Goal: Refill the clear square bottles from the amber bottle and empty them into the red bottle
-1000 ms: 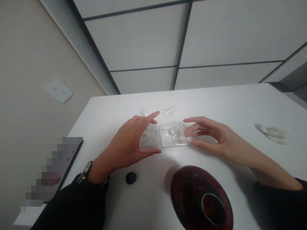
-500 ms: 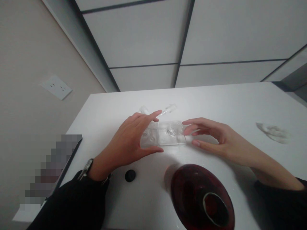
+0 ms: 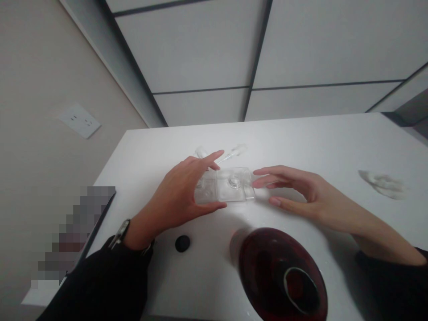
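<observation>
Two clear square plastic pieces (image 3: 230,185) lie side by side on the white table, each with a round raised part; their exact kind is unclear. My left hand (image 3: 182,189) arches over the left one, thumb and fingers spread, hiding part of it; whether it touches is hard to tell. At the right edge of the pair, where a narrow clear strip sticks out, my right hand (image 3: 294,187) hovers with curved, parted fingers, fingertips at or very near the plastic. Behind them, clear slender plastic parts (image 3: 234,151) rest on the table.
Nearest me stands a dark red translucent vessel (image 3: 264,267). A small black disc (image 3: 182,243) sits by my left wrist. Crumpled clear plastic (image 3: 383,183) lies at the right. A dark flat object, partly pixelated (image 3: 90,223), is at the left edge. A wall socket (image 3: 80,120) is beyond.
The clear pieces have shifted slightly left, and the strip at their right edge now shows as a step. My right fingertips have moved a little left; the left hand has barely moved.
</observation>
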Tool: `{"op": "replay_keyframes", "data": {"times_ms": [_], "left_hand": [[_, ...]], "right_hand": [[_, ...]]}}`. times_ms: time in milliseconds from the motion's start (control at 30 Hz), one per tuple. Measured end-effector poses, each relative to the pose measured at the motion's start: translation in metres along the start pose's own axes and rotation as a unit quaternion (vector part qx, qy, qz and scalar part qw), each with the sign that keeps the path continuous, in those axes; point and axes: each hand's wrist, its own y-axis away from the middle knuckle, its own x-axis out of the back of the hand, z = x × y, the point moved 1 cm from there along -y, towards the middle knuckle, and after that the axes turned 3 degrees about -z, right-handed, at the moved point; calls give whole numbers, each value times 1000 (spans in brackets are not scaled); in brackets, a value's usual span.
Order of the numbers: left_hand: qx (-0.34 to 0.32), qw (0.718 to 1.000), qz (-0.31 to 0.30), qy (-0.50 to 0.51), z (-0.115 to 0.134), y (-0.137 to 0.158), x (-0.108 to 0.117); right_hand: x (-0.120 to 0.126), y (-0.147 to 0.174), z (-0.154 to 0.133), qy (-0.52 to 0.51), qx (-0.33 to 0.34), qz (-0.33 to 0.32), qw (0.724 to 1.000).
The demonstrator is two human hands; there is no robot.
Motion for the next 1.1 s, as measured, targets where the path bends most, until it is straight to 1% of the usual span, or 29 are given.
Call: {"op": "replay_keyframes", "data": {"times_ms": [100,233,433,667,900,1000,1100], "left_hand": [[0,1000,1,-1,-1,0,2],[14,1000,4,-1,-1,0,7],[35,999,-10,-2,1,-1,14],[23,1000,-7,-1,-2,0,18],[22,999,30,-19,-6,4,24],[20,998,61,-28,-8,5,29],[32,995,92,-20,-9,6,32]], "right_hand": [[0,0,-1,0,10,5,1000],[1,-1,-1,-2,26,30,999],[3,0,6,-14,40,58,997],[3,0,6,-12,42,102,994],[4,-1,6,-7,43,144,989],[5,-1,5,-9,47,158,986],[5,-2,5,-11,52,169,984]]}}
